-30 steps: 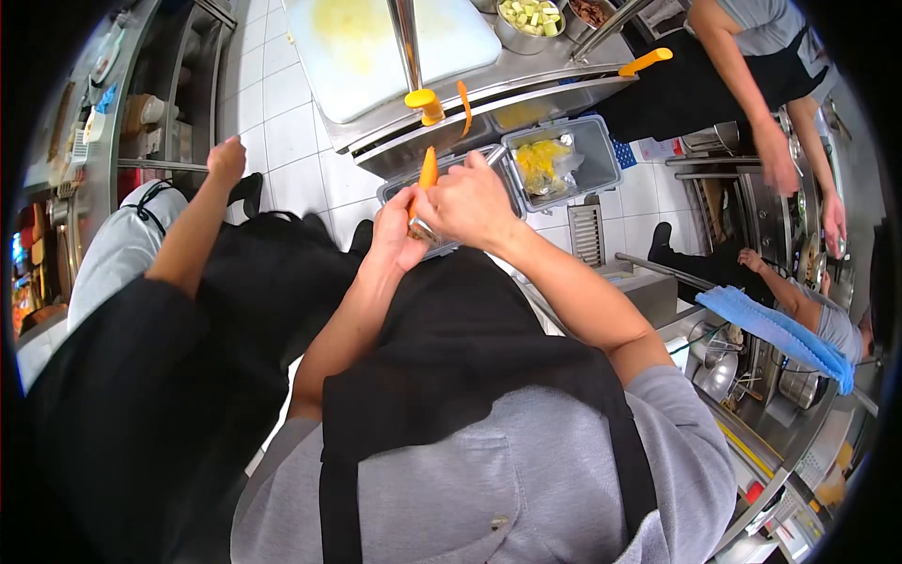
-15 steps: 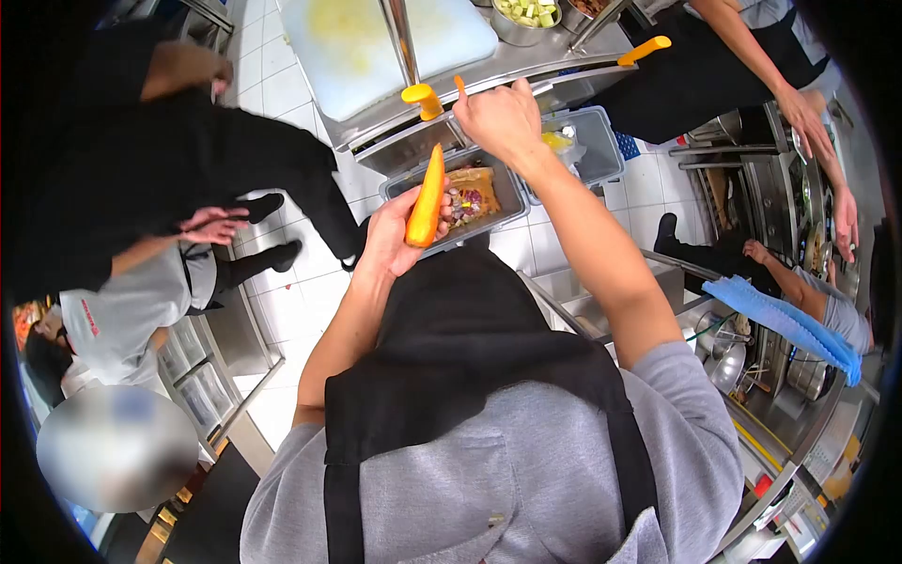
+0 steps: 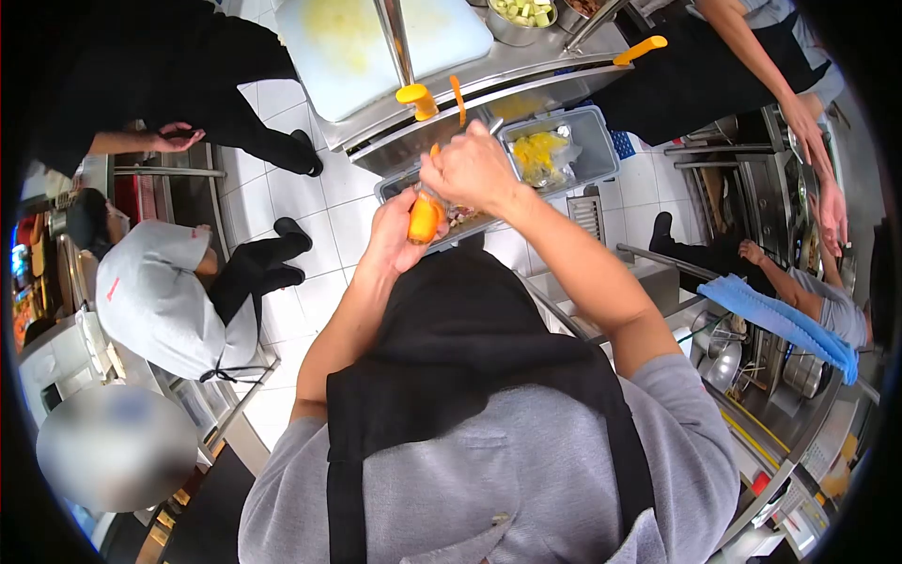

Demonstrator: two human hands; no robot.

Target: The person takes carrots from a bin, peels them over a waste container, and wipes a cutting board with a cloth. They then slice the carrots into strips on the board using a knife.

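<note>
My left hand (image 3: 388, 233) is wrapped round the thick end of a peeled-looking orange carrot (image 3: 425, 222), its tip pointing away from me. My right hand (image 3: 473, 171) is closed over the carrot's far part, gripping a metal peeler (image 3: 495, 125) whose handle end sticks out past the knuckles. Most of the peeler is hidden by the fingers. Below both hands is a grey bin (image 3: 385, 191) with food scraps, largely covered by my hands. A thin orange peel strip (image 3: 458, 99) shows against the steel counter front just beyond.
A second grey bin (image 3: 594, 155) holds a plastic bag with yellow scraps. On the steel counter lie a white cutting board (image 3: 376, 56) and a pot of cut green vegetables (image 3: 522, 14). Yellow-orange handles (image 3: 418, 100) jut from the edge. Co-workers stand left and right; a blue cloth (image 3: 780, 320) hangs right.
My right hand has come back towards me, from beyond the carrot's tip down onto it. The left hand keeps its hold. Co-workers on the left have shifted position.
</note>
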